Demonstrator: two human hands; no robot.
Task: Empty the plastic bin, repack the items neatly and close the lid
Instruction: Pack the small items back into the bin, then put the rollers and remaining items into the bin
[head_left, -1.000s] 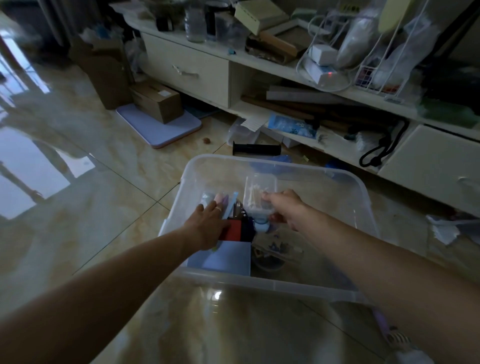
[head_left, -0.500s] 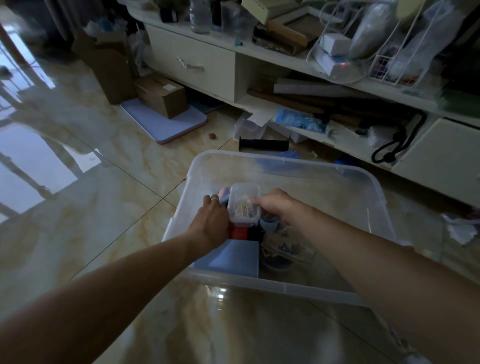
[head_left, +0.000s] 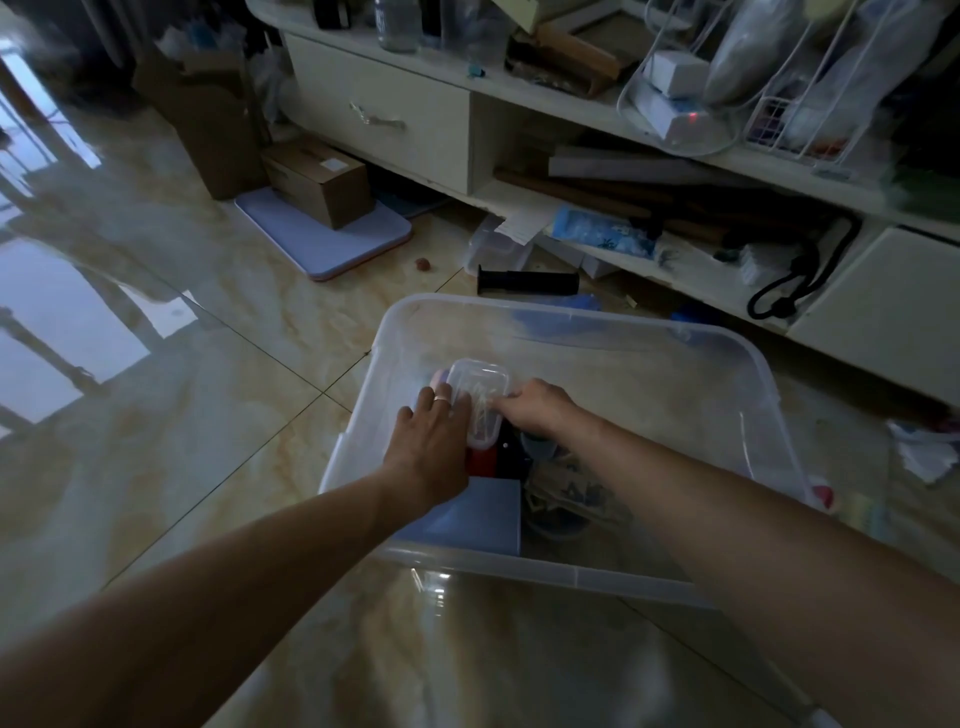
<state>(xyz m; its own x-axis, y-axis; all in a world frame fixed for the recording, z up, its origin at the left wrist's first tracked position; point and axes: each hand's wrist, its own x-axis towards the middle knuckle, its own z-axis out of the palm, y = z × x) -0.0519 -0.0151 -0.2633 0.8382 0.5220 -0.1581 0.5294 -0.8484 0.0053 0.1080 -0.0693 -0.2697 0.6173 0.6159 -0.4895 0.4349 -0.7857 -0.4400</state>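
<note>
Right hand (head_left: 537, 410) grip pinches small clear box (head_left: 480, 400), left hand (head_left: 428, 441) flat against its side, long axis pointing away, inside plastic bin (head_left: 597, 574) left half, contents blurry, fingertips hidden.

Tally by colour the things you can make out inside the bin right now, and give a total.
Inside the clear plastic bin, only what can be told apart:
Clear: 1, small lidded box, held by both hands
Red: 1, block
Black: 1, block
Pale blue: 1, flat box
Total: 4
The dim clutter beside them is uncountable.
</note>
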